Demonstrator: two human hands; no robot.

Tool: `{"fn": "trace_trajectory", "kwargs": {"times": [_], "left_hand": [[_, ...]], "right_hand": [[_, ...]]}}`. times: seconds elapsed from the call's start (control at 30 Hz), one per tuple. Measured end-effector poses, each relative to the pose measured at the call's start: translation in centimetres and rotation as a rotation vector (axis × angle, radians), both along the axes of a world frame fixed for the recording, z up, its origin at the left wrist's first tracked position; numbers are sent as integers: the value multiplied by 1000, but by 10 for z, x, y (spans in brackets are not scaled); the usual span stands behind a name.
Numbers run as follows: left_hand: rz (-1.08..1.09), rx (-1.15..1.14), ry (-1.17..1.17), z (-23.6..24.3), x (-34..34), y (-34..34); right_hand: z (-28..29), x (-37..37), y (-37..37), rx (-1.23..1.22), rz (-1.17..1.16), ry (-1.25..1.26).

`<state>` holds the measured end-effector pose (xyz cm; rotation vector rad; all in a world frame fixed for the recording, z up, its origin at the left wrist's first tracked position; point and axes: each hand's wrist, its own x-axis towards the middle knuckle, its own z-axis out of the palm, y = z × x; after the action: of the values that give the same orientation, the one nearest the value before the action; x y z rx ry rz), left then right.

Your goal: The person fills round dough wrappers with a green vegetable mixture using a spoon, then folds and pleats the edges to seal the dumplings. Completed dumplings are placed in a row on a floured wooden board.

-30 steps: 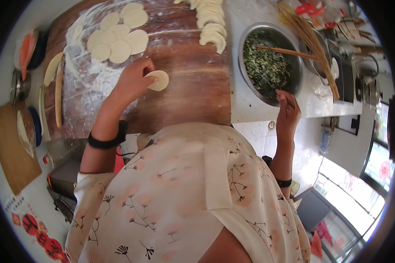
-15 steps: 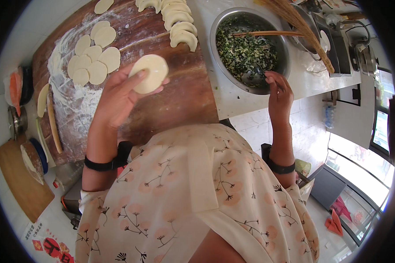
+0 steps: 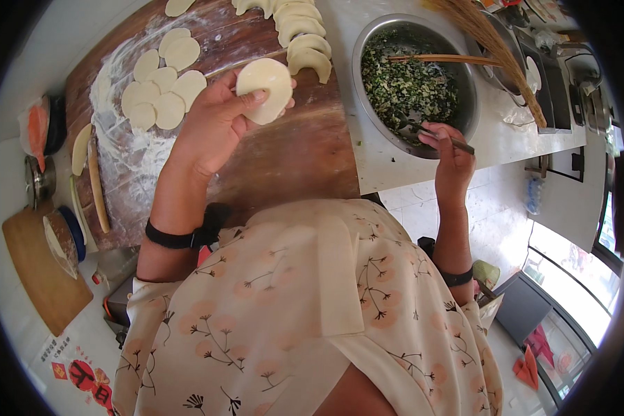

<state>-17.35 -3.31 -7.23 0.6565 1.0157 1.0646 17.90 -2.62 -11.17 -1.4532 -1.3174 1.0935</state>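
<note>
dough wrapper (image 3: 270, 78) has shifted farther over the wooden board (image 3: 284, 163), pinched in the grip of the left hand (image 3: 216, 123); hard thumb pressure could tear it. the right hand (image 3: 452, 154) curls around a spoon (image 3: 464, 146) in green filling (image 3: 409, 87).

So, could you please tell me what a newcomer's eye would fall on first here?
Probably the wide metal bowl of chopped green mixture, upper right, where the right hand holds a utensil. Next, perhaps, the pale dough round in the left hand, over the floured wooden board at upper left.
</note>
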Motion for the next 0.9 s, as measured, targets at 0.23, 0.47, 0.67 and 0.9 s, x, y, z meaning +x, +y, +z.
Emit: {"fn": "trace_trajectory", "kwargs": {"times": [0.23,0.47,0.67,0.9], "left_hand": [[156,-12,-25,-4,-27,-13],[75,-30,-95,-5,-20,-14],[-90,-33,-103,5,15,5],[-305,24,-187,11,75,35]], "right_hand": [[-5,10,9,-37,-141,171],[-6,30,14,-64,-266,430],[-4,48,16,-4,-278,635],[16,55,14,75,-304,726]]}}
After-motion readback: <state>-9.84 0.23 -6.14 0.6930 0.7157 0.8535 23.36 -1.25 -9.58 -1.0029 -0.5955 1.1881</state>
